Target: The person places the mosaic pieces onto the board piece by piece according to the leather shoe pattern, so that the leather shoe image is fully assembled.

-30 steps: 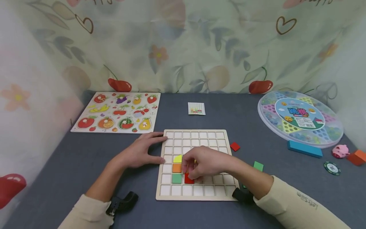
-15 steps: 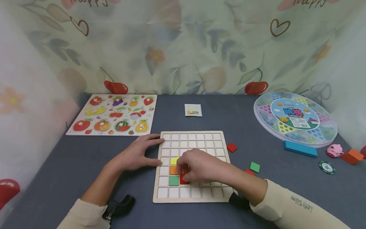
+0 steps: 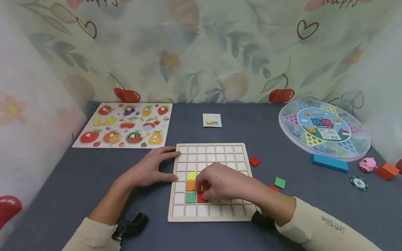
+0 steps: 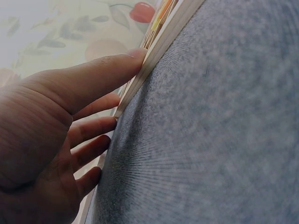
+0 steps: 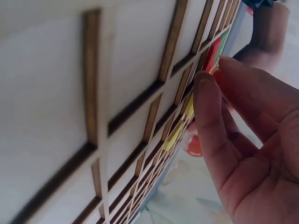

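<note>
The right hand (image 3: pixel 221 181) pinches a yellow tile (image 5: pixel 188 108) over the board (image 3: pixel 213 150) (mid-table, beside the orange tile (image 3: pixel 190 186)); the left hand (image 3: pixel 150 169), fingers flat, braces its left edge.

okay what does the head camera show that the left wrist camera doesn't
Only the head view shows the right hand with its fingertips on the coloured tiles in the board's cells, the loose red tile and green tile on the grey cloth, the fruit puzzle and the round game box. Only the left wrist view shows close up that the thumb lies against the board's edge. Both show the left hand resting flat against the wooden grid board.
</note>
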A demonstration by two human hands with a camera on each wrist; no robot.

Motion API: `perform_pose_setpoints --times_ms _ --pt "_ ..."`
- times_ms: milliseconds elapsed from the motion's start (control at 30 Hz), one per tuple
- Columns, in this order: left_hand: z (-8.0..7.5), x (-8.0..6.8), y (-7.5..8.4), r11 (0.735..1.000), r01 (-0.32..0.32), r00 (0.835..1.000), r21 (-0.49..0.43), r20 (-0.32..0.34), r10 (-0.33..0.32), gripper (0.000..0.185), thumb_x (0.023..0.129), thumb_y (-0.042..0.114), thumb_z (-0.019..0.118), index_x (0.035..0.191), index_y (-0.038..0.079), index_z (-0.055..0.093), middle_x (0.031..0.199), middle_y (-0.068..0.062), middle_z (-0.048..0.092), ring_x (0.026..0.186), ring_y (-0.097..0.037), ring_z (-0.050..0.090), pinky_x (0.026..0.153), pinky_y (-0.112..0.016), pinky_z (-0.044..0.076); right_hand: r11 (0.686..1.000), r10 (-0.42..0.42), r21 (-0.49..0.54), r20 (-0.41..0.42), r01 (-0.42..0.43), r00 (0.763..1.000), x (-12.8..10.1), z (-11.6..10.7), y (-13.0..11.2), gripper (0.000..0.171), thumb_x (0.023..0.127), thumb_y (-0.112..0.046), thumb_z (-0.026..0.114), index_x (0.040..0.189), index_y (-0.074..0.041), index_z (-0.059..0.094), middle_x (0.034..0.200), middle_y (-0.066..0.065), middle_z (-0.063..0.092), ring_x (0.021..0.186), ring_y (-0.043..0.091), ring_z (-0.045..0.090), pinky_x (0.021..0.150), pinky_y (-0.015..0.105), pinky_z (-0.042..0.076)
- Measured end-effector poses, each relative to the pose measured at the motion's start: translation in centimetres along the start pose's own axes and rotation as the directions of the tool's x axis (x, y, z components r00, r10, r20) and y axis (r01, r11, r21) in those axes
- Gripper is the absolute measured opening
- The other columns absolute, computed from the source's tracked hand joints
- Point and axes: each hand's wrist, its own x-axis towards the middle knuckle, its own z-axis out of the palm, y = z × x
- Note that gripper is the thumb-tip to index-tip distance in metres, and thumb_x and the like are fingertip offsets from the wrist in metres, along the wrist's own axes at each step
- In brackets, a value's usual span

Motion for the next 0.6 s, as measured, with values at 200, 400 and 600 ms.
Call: perform_pose_setpoints --times_ms 200,400,600 --pt "0.0 0.1 0.0 1.000 0.008 1.000 -0.002 -0.003 -0.008 0.078 0.087 0.046 0.082 0.154 0.018 0.052 0.164 -0.014 0.037 0.149 -0.041 0.031 0.115 -0.068 0.031 1.000 -0.012 0.014 0.028 0.012 1.000 -0.3 -0.3 0.2 0.017 0.084 0.000 0.075 0.088 -0.016 0.079 0.077 -0.008 0.066 0.073 0.007 0.055 0.069 0.024 0.048" --pt "0.1 0.2 0.1 1.000 0.001 1.000 -0.001 0.004 -0.001 0.079 0.087 0.047 0.081 0.154 0.017 0.051 0.164 -0.014 0.037 0.148 -0.041 0.031 0.115 -0.068 0.031 1.000 -0.014 0.014 -0.027 0.014 1.000 -1.7 -2.3 1.9 0.015 0.087 -0.005 0.075 0.094 -0.017 0.079 0.083 -0.010 0.067 0.075 0.005 0.058 0.073 0.025 0.050" --pt "0.2 0.0 0.0 1.000 0.000 1.000 -0.007 -0.003 0.000 0.079 0.087 0.045 0.082 0.154 0.017 0.051 0.164 -0.014 0.037 0.148 -0.041 0.032 0.114 -0.066 0.033 0.998 0.029 0.060 -0.071 -0.025 0.997 -3.8 -4.5 4.7 0.015 0.090 -0.008 0.076 0.100 -0.018 0.079 0.090 -0.010 0.070 0.082 0.005 0.062 0.077 0.027 0.054"
